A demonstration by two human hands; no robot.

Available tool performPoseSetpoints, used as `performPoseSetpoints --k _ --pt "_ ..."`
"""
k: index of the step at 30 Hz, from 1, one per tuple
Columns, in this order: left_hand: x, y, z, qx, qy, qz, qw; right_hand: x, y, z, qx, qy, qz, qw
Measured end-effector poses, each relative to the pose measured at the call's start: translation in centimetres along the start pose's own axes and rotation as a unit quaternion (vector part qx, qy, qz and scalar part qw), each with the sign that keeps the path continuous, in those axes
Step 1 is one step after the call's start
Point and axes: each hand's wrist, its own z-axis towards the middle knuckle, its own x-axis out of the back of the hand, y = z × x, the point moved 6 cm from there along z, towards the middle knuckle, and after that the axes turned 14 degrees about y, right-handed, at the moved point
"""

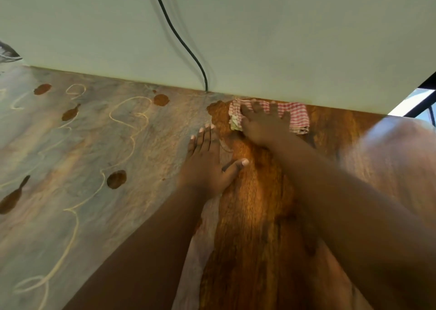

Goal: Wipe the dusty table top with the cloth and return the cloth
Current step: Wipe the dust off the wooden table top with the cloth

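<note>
One red-and-white checked cloth (pixel 292 116) lies on the wooden surface (pixel 254 215) at its far edge, against the pale wall (pixel 259 31). The right hand (pixel 264 125) presses flat on the cloth, its grip spread with fingers straight. The left hand (pixel 207 163) rests flat on the surface just beside it, fingers straight, holding nothing. One black cable (pixel 181 40) runs down the wall. Grey dust (pixel 70 156) coats the left part, marked by several bare spots and pale looping lines.

cloth (pixel 293 115) red-white check | table top (pixel 254 215) brown woodgrain, grey dust

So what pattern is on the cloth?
Red-and-white checks on the cloth, seen in the head view.
</note>
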Motion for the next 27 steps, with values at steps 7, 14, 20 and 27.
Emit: performPoseSetpoints --k 7,14,20,27 --pt "0.9 0.3 -0.3 0.019 0.047 -0.005 0.999 -1.0 -5.8 -1.4 0.203 0.006 0.013 0.979" --pt "0.3 -0.1 -0.1 0.008 0.051 0.003 0.999 -0.9 -8.0 3.2 0.102 -0.009 0.009 0.995" --pt "0.1 -0.3 0.0 0.029 0.060 -0.013 0.998 -1.2 -7.9 3.3 0.210 -0.004 0.008 0.978" --pt "-0.2 -0.5 0.0 0.020 0.061 0.000 0.998 -1.1 -8.4 4.8 0.116 0.027 -0.031 0.992"
